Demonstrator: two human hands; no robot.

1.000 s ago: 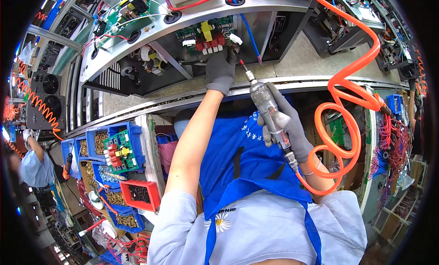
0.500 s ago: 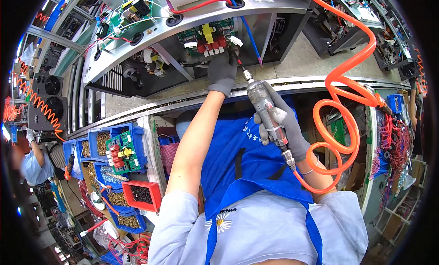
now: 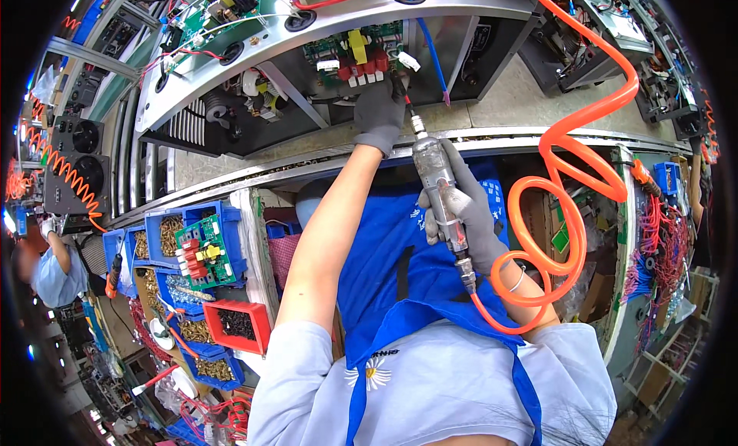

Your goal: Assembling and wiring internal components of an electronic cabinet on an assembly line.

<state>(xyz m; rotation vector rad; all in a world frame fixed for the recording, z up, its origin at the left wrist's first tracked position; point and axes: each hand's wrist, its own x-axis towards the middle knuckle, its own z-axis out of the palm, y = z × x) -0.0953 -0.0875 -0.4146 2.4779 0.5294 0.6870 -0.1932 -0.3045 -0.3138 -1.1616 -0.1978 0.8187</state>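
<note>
My right hand [image 3: 475, 219], in a grey glove, wraps round the body of a pneumatic screwdriver [image 3: 438, 177]. Its bit points away from me, into the open front of a metal chassis [image 3: 280, 38]. Beside the bit's tip is my left hand [image 3: 378, 117], gloved too, its fingers drawn together and partly hidden; what they pinch, if anything, cannot be made out. Just beyond these fingers a green circuit board [image 3: 319, 52] with red, white and yellow components sits inside the chassis. An orange air hose [image 3: 530, 301] runs from the screwdriver's rear end.
On the left stand blue bins [image 3: 161, 234] of brass-coloured fasteners, a red bin [image 3: 261, 329] of dark screws and another circuit board [image 3: 219, 246]. The hose coils at right, near bundled wires [image 3: 657, 238]. A co-worker [image 3: 58, 273] is at far left.
The screwdriver's rear end has swung a little left, so the tool stands straighter. My right hand and the hose loops shifted left with it. My left hand stays by the bit.
</note>
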